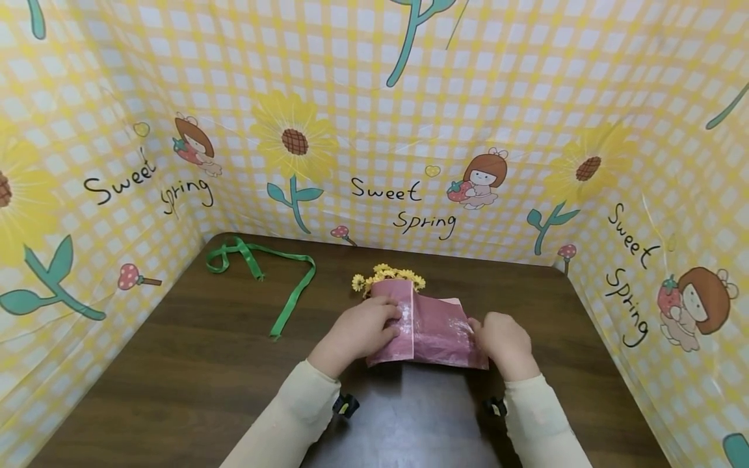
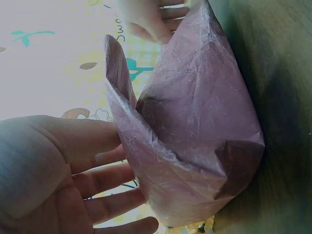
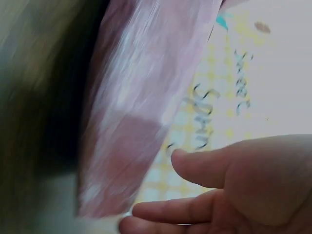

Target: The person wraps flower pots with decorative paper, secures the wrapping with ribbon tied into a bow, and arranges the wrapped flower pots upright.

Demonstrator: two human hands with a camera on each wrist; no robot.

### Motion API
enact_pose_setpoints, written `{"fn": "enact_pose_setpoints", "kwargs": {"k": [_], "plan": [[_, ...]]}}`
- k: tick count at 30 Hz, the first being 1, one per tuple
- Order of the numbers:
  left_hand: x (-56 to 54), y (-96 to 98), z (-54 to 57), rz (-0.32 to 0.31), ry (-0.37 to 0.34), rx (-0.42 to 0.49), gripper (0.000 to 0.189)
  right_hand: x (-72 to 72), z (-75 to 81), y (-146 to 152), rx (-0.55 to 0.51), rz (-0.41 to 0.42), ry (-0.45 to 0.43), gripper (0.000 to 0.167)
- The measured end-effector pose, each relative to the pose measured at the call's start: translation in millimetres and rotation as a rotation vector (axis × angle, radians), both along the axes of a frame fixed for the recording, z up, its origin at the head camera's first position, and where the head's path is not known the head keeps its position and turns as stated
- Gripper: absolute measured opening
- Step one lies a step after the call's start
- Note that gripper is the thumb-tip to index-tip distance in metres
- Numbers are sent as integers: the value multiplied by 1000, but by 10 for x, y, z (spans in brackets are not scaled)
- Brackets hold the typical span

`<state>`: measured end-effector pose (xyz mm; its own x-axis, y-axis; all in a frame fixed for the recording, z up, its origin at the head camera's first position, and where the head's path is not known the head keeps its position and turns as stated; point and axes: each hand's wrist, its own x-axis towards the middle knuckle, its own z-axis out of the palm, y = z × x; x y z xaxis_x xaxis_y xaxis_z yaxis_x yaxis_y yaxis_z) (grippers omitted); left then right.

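Pink wrapping paper (image 1: 441,328) is folded over a bunch of small yellow flowers (image 1: 389,274), whose blossoms show past its far left edge. In the left wrist view the paper (image 2: 195,102) forms a loose, creased fold with a raised flap. My left hand (image 1: 364,328) rests against the paper's left part, its fingers (image 2: 109,178) extended along the outside. At the right edge is my right hand (image 1: 503,338). Its thumb (image 3: 202,168) stands apart from the paper, while the fingertips lie close to the lower edge; whether they touch cannot be told. Stems are hidden.
A green ribbon (image 1: 298,292) lies loosely curled at the back left of the dark wooden table (image 1: 175,383). Yellow checked cloth (image 1: 363,143) with printed flowers and figures hangs around the back and both sides.
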<state>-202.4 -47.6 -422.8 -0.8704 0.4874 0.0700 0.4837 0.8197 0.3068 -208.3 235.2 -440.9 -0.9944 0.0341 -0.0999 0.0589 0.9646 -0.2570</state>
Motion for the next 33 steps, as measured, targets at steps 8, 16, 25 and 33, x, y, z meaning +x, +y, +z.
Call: {"fn": "enact_pose_setpoints", "kwargs": {"k": [8, 16, 25, 33], "plan": [[20, 52, -2, 13, 11, -11, 30, -98, -156, 155, -84, 51, -143, 48], [42, 87, -2, 31, 25, -3, 28, -116, -229, 188, -205, 31, -159, 45], [70, 29, 27, 50, 40, 21, 24, -208, -317, 97, -224, 36, -183, 41], [51, 59, 28, 39, 48, 20, 22, -210, -346, 121, -220, 30, -154, 41]]}}
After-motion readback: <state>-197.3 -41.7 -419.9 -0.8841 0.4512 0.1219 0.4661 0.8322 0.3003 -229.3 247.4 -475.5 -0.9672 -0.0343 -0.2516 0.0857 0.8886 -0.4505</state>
